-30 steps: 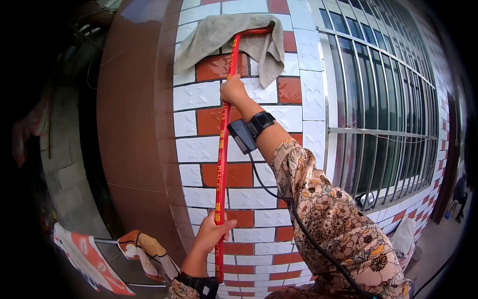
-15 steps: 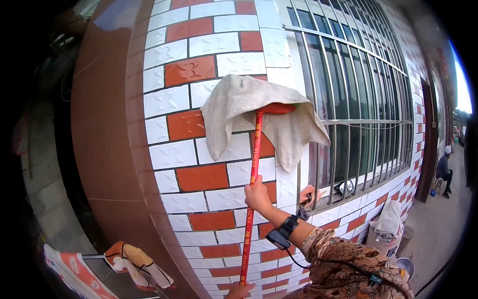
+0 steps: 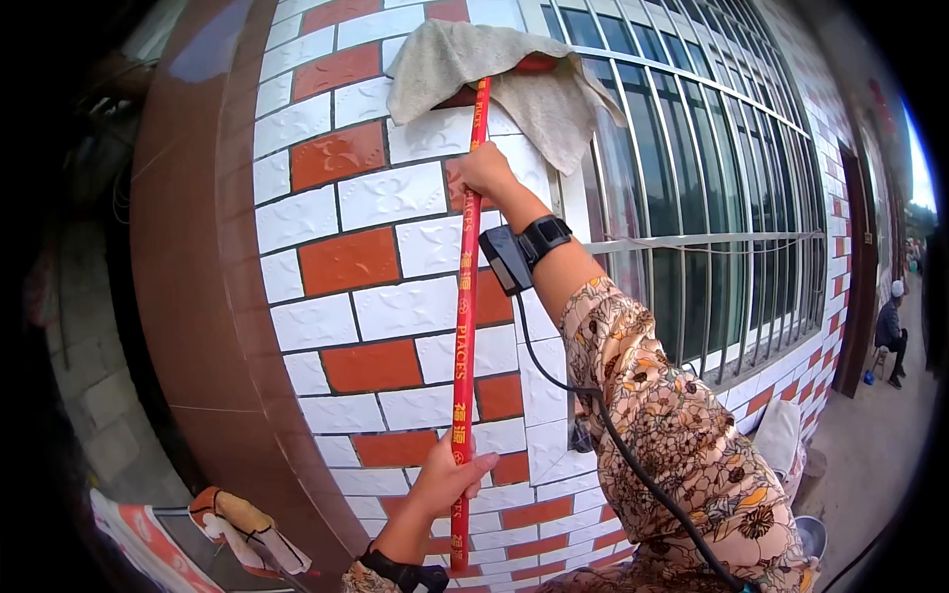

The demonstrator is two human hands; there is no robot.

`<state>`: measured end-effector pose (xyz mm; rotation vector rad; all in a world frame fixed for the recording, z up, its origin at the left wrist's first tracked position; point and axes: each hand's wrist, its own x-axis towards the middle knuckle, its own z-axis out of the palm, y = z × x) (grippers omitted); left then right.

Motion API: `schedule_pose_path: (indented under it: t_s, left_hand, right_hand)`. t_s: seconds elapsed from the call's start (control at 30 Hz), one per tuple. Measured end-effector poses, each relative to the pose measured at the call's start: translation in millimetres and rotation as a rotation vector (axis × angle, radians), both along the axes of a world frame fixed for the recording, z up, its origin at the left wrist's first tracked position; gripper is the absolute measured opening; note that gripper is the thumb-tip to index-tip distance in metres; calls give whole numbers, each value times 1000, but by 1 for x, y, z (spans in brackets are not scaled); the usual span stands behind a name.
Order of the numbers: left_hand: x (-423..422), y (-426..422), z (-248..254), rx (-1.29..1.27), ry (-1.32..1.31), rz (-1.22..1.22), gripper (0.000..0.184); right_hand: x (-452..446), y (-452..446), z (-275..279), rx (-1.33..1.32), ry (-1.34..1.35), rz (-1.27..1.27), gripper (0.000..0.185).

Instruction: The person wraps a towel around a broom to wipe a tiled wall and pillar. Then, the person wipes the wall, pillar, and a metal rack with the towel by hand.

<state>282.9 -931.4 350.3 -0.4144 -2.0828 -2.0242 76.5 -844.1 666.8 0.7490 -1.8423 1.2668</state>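
Observation:
A grey cloth (image 3: 445,64) is draped over the head of a red pole (image 3: 468,296) and lies against the tiled wall (image 3: 341,217), its right corner hanging by the window's edge. High on the pole, just below the cloth, my right hand (image 3: 485,170) is wrapped round it. Lower down, close to the pole's bottom end, my left hand (image 3: 447,478) grips the same pole, thumb across it. The pole stands nearly upright. Most of its head is hidden under the cloth.
A barred window (image 3: 692,188) is on the right. Cloths (image 3: 247,529) hang on a rack at the lower left, beside a brown pillar (image 3: 203,296). A metal basin (image 3: 811,537) is at the lower right. Farther off, a person (image 3: 891,331) sits on a stool.
Over the last half second the cloth, pole and my right hand have moved up the wall. My left hand has come up into fuller view. Both hands stay on the pole.

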Motion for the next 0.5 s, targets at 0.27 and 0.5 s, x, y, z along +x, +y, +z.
schedule_pose_path:
  t_s: [0.27,0.5]
  left_hand:
    - [-89,42,-73,243,-295,42,25]
    - [-1,35,-352,177,-807,99,27]
  right_hand:
    - [-15,17,-73,25,-56,124,40]
    - [39,-3,-393,67,-297,325,33]
